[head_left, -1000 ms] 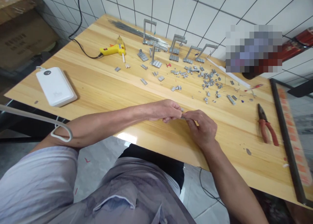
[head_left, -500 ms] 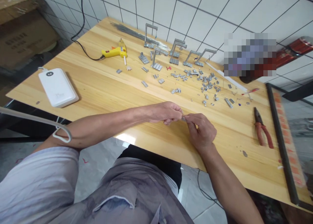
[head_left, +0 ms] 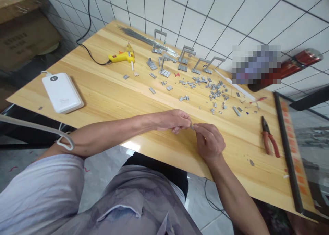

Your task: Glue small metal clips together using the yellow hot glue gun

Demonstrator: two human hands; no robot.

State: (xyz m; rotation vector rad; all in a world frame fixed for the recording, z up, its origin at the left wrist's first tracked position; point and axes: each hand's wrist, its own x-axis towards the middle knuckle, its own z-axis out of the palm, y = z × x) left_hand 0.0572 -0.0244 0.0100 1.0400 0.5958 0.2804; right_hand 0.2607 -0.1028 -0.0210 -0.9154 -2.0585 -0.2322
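Note:
Near the front edge of the wooden table point(head_left: 108, 98), my left hand point(head_left: 178, 120) is closed, its fingers pinching one end of a small grey piece point(head_left: 192, 126). My right hand point(head_left: 211, 139) meets it from the other side, thumb and fingers closed on the same piece. Most of that piece is hidden by the fingertips, so its exact kind does not show. Beyond my hands lies a scatter of small grey metal-looking bits point(head_left: 217, 91). Several small grey frames, such as one upright frame point(head_left: 164, 70), stand behind them.
A yellow hot glue gun point(head_left: 123, 57) lies at the back left, near a bundle of thin wires point(head_left: 141, 39). At left is a white power bank point(head_left: 61, 93). Pliers with red handles point(head_left: 268, 139) lie at right, beside a black-framed panel point(head_left: 289, 152). A red cylinder point(head_left: 295, 65) is behind.
The camera view has shifted slightly, so the table items sit a little differently in the picture. Both hands keep their hold on the small grey piece.

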